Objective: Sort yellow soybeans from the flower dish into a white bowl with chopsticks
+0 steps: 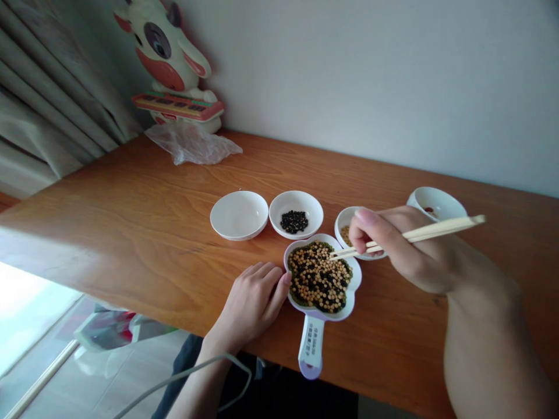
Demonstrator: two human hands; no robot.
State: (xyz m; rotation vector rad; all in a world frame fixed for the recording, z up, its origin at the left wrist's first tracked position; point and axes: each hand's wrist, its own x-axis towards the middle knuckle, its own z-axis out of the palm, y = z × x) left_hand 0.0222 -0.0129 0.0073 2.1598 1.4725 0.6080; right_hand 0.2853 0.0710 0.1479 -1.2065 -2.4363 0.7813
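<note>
Wooden chopsticks (410, 235), pinched in the closed grip of the right hand (406, 256), reach their tips to the right rim of a flower-shaped dish (354, 286) heaped with mixed beans (318, 278) in yellow, black and green, at the near edge of a wooden surface (152, 221). Whether a bean sits between the tips cannot be told. The left hand (255, 299) lies palm down just beside the dish, its grip slack and holding nothing, one fingertip touching the left rim. The dish's handle (311, 349) juts over the edge of the surface toward the person.

Just behind the tips stands a small white bowl (341, 220) with a few yellow beans, partly hidden by the right hand. To its left a second bowl (297, 199) holds a little heap of black beans (294, 222), and a third bowl (239, 214) stands beside that. A fourth bowl (439, 201), with a reddish speck inside, sits behind the right wrist.

The work in hand looks like bean-by-bean sorting, caught between the mix and the bowl of yellow beans. A further pick would call for a fine, steady pinch on one round, slippery bean and a level carry over the rim.

At the back of the surface lie a crumpled plastic bag (192, 142) and a cow-shaped toy (170, 58) against the wall, with a curtain (43, 87) at left
</note>
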